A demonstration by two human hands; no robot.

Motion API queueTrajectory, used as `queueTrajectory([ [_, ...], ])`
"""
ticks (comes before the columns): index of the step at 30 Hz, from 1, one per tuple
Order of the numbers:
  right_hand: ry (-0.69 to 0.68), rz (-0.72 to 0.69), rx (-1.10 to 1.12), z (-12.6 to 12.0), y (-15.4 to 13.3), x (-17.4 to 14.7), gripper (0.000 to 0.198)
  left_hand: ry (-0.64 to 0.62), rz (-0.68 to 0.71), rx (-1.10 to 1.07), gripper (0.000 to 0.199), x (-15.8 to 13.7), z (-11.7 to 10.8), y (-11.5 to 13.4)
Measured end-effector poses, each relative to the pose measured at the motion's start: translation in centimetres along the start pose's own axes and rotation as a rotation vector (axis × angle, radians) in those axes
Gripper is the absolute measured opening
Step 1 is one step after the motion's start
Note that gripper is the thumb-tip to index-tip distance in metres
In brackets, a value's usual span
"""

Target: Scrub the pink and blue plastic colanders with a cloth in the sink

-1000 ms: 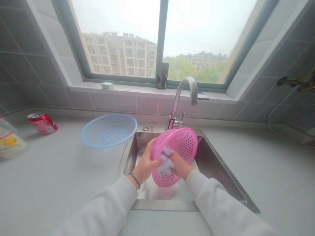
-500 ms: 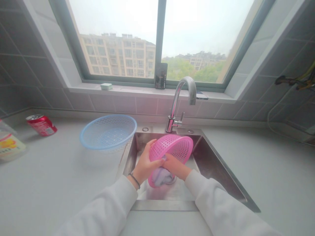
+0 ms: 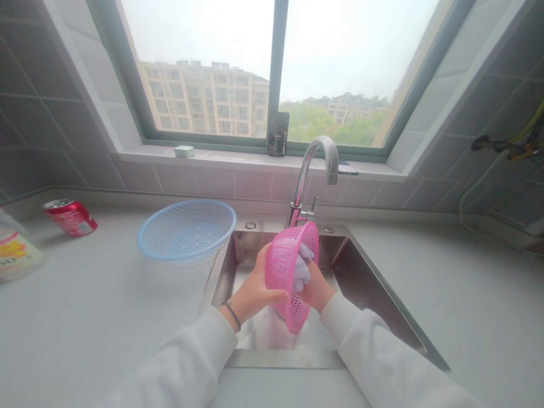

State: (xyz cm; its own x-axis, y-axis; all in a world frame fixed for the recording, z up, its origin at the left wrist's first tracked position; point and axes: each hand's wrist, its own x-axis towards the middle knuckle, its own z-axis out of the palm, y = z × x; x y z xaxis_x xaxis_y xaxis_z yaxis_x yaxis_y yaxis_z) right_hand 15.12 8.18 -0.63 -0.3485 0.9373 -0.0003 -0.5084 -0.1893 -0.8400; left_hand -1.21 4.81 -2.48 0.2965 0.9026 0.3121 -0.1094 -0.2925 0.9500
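A pink plastic colander [image 3: 283,266] is tilted on its side above the steel sink [image 3: 382,297], its opening turned to the right. My left hand [image 3: 255,289] grips it from the left, thumb near the rim and fingers around the outside. Inside the opening, my right hand [image 3: 317,286] presses a pale lavender-white cloth [image 3: 301,269] against the inner wall. Part of that cloth and the right fingertips are hidden by the colander's rim.
A chrome faucet [image 3: 325,150] rises behind the sink. On the counter to the left stand a blue colander [image 3: 187,229], a red can [image 3: 72,218] and part of a labelled bottle [image 3: 17,249]. The sill holds a small pale green block [image 3: 184,151], a dark package [image 3: 279,134] and a phone [image 3: 348,168].
The pink colander has turned more upright, its opening swinging from the upper right to face right. My right hand and the cloth have moved up and right, from the lower rim.
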Motion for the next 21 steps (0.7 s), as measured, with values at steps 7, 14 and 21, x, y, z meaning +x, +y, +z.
queueTrajectory([
  [7,-0.004,0.082,-0.216,1.0,0.0,-0.7,0.028,0.047,0.063,-0.095,0.119,0.0,-0.2,-0.2],
  [14,-0.081,0.066,-0.662,-0.9,0.6,-0.3,0.026,0.171,-0.005,-0.286,0.114,0.5,-0.6,0.0],
  [21,-0.365,0.026,-1.125,-1.8,0.7,-0.7,0.026,0.268,-0.209,-0.280,0.088,0.6,-0.8,0.9],
])
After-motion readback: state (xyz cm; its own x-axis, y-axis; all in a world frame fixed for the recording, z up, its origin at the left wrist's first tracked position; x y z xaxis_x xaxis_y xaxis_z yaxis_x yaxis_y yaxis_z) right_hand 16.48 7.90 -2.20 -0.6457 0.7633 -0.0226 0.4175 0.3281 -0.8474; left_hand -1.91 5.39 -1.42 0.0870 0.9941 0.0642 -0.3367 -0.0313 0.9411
